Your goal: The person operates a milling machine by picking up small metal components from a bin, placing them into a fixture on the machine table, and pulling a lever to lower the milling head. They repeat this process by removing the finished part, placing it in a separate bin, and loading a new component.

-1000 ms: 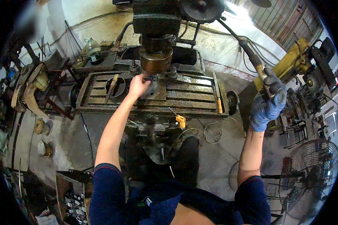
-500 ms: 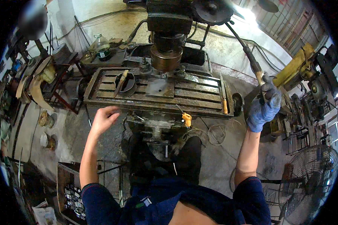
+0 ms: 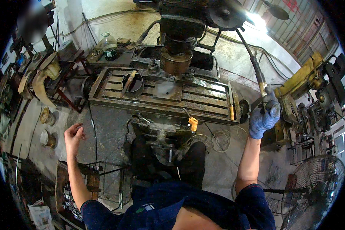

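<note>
My right hand (image 3: 265, 115), in a blue-grey work glove, is closed round the lower end of a long lever (image 3: 255, 65) that comes down from the head of a milling machine (image 3: 183, 25). My left hand (image 3: 75, 136) is bare and hangs to the left of the machine table (image 3: 138, 105), with loosely bent fingers and nothing visible in them. Under the round cutter head (image 3: 176, 61) lies a flat metal plate (image 3: 167, 92) on the slotted table. A pot of dark liquid (image 3: 138, 90) with a wooden-handled brush (image 3: 129, 82) across it stands at the table's left.
A file with a yellow handle (image 3: 232, 112) lies along the table's right edge. An orange-handled tool (image 3: 193, 123) sits at the front. Low on the left is a crate of metal parts (image 3: 71, 201); a wire-cage fan (image 3: 314, 188) stands at right. Behind is a large bottle (image 3: 109, 48).
My left hand has drawn away from the table's front edge, leftward and toward me. My right hand keeps its grip on the lever, slightly lower and further left. The view has shifted a little.
</note>
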Action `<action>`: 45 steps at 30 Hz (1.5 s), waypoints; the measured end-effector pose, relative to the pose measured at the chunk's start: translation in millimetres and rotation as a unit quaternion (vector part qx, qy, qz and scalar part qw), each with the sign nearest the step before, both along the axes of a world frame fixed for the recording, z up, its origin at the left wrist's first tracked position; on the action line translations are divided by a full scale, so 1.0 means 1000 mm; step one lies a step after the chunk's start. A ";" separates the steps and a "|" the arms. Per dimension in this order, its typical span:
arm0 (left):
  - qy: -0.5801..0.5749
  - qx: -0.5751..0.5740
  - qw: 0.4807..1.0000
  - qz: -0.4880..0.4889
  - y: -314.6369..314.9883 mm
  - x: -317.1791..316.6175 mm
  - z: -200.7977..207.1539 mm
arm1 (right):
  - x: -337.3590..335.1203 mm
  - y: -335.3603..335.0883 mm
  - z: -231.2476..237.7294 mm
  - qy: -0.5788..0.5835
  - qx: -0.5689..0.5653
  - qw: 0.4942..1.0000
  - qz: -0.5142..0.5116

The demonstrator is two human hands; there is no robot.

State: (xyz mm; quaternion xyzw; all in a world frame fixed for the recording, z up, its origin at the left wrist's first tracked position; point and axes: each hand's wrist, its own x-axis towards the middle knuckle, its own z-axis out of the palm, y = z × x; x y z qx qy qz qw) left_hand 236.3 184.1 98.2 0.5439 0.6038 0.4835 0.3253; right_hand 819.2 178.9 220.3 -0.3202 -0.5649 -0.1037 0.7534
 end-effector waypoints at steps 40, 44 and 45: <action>0.565 -0.384 0.728 -0.058 -0.198 -0.161 -0.164 | 0.109 0.008 0.075 -0.244 0.036 0.904 -0.349; 0.528 -0.364 0.765 -0.062 -0.206 -0.195 -0.201 | 0.115 0.012 0.101 -0.216 0.028 0.963 -0.156; 0.571 -0.335 0.748 -0.052 -0.197 -0.189 -0.190 | 0.113 0.005 0.108 -0.190 0.003 0.972 -0.138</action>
